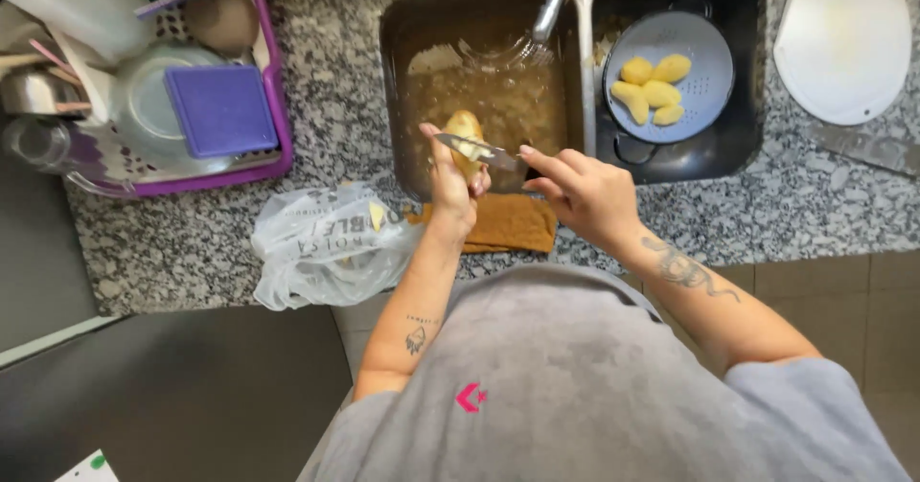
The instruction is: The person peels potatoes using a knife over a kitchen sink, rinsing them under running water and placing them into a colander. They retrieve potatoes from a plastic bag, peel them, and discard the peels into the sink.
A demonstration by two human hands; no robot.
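Note:
My left hand (450, 180) grips a partly peeled yellow potato (464, 135) over the left sink basin (407, 80). A small knife (474, 149) lies with its blade flat across the potato, and my right hand (585, 193) holds it by the handle. Water runs from the tap (550, 8) into the basin, which holds brownish water and peelings. In the right basin sits a grey colander (704, 84) with several peeled potatoes (652, 89) in it.
An orange cloth (513, 223) lies at the sink's front edge. A crumpled plastic bag (321, 242) sits on the granite counter at left. A purple dish rack (273, 108) with containers is at far left. A white cutting board (843, 41) and another knife (867, 147) lie at right.

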